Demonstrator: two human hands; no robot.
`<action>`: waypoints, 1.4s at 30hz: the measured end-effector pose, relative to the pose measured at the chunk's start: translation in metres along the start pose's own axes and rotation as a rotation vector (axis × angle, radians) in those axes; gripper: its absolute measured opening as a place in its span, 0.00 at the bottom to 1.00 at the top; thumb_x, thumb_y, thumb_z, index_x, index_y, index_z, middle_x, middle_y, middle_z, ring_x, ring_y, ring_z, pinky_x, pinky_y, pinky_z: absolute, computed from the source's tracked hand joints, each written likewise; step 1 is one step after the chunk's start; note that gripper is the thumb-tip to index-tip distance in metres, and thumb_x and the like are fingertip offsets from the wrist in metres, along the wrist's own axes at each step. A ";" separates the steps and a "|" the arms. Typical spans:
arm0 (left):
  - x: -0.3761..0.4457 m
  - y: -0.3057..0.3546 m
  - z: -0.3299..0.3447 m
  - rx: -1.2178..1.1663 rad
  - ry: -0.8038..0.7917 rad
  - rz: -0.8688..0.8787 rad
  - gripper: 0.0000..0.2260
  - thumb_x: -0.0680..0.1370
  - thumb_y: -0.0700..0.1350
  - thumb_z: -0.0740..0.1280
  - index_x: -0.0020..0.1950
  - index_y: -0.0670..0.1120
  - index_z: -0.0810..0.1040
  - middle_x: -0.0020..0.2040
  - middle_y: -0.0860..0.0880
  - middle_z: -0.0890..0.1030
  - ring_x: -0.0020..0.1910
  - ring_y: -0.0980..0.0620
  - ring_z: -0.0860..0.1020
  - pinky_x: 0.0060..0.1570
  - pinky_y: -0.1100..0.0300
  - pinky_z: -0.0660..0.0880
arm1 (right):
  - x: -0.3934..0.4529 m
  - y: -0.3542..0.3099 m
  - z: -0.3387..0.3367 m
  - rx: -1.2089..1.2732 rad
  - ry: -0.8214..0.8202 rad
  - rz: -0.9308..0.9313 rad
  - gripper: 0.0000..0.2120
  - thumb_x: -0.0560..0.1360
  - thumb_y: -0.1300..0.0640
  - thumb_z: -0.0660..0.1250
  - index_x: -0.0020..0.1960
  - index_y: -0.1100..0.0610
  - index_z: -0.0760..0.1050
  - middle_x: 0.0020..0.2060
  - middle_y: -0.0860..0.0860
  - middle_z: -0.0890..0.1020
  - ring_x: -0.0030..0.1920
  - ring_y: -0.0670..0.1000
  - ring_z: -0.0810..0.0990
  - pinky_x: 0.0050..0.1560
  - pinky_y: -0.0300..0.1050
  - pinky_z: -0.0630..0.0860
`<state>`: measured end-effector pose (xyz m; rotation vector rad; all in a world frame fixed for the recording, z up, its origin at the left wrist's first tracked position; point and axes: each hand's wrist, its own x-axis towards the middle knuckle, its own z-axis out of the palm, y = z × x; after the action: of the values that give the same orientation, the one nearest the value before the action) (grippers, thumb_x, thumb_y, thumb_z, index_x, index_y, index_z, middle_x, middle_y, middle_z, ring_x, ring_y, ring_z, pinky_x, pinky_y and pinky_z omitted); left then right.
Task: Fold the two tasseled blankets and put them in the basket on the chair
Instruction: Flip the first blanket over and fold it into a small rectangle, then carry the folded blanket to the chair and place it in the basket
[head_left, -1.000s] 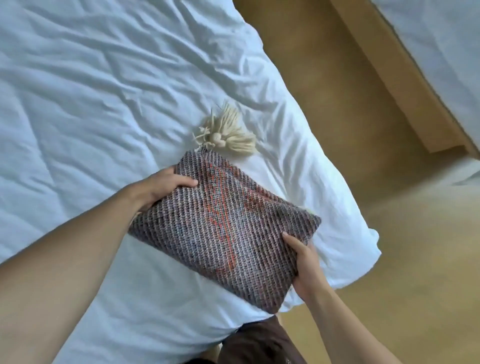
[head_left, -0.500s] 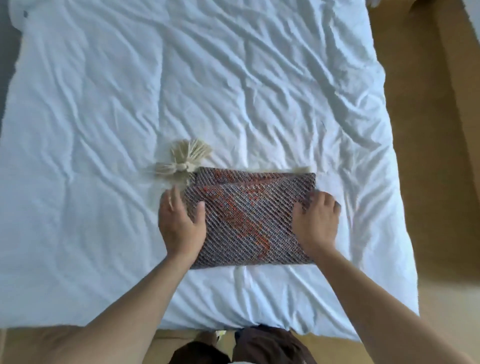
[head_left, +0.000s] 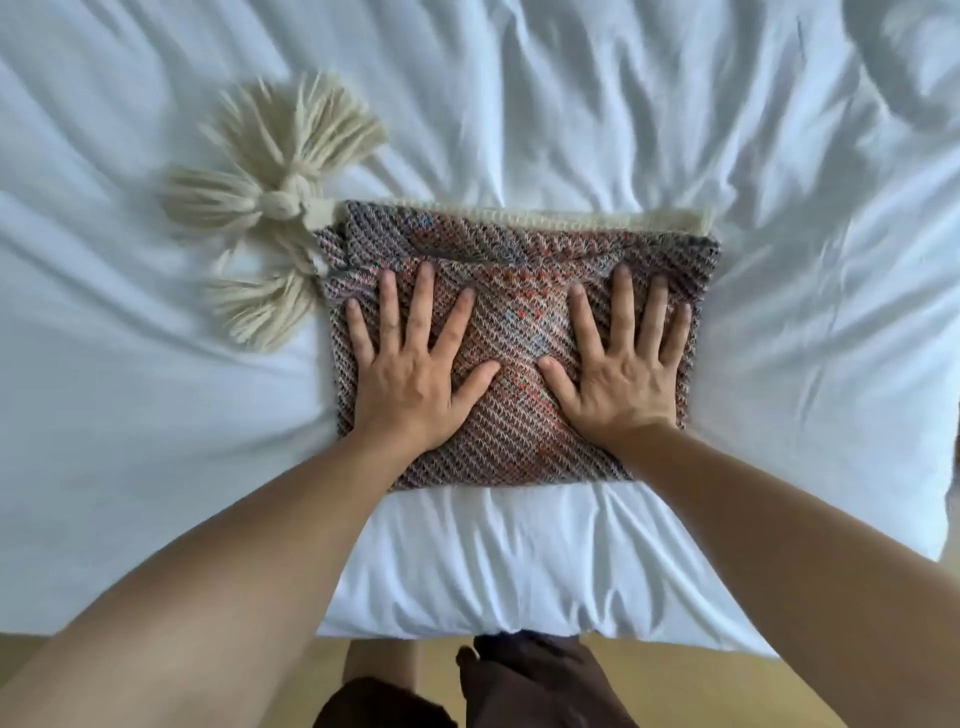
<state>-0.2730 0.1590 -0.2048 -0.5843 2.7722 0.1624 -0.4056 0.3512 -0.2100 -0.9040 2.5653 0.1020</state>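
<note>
A folded knit blanket (head_left: 519, 249) in grey, orange and blue lies as a compact rectangle on the white bed. Its cream tassels (head_left: 270, 208) fan out from the far left corner, and a cream edge shows along the far side. My left hand (head_left: 410, 369) lies flat on the left half of the blanket, fingers spread. My right hand (head_left: 618, 369) lies flat on the right half, fingers spread too. Neither hand grips anything. No second blanket, basket or chair is in view.
The white wrinkled bed cover (head_left: 519, 561) fills nearly the whole view, with its near edge just in front of my body. A strip of tan floor (head_left: 675, 686) shows below that edge, with my dark clothing (head_left: 519, 686) in the middle.
The view has closed in on the blanket. My hands have shifted from its left and right sides onto its top and now press it flat with spread fingers.
</note>
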 end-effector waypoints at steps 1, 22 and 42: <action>0.003 -0.001 0.005 0.005 0.003 0.011 0.36 0.79 0.71 0.47 0.82 0.56 0.39 0.81 0.44 0.36 0.80 0.33 0.41 0.74 0.29 0.41 | 0.002 0.000 0.002 0.006 0.005 0.003 0.38 0.77 0.27 0.42 0.80 0.41 0.32 0.82 0.54 0.38 0.81 0.65 0.38 0.75 0.66 0.31; -0.046 -0.051 -0.119 -1.429 -0.274 -0.880 0.25 0.67 0.48 0.81 0.62 0.47 0.80 0.55 0.48 0.86 0.53 0.45 0.84 0.60 0.45 0.78 | -0.057 0.044 -0.116 1.743 -0.309 0.695 0.18 0.75 0.58 0.74 0.62 0.67 0.79 0.53 0.62 0.87 0.51 0.61 0.87 0.46 0.52 0.85; -0.125 0.148 -0.390 -1.259 -0.497 0.188 0.16 0.72 0.35 0.75 0.59 0.38 0.80 0.52 0.39 0.87 0.50 0.39 0.86 0.56 0.44 0.80 | -0.434 0.095 -0.285 1.852 0.832 0.709 0.14 0.74 0.66 0.74 0.59 0.60 0.80 0.48 0.58 0.88 0.47 0.59 0.88 0.43 0.50 0.84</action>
<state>-0.3302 0.2739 0.2115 -0.4136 1.9367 1.8445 -0.2620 0.6210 0.2199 0.8007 1.9573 -2.2665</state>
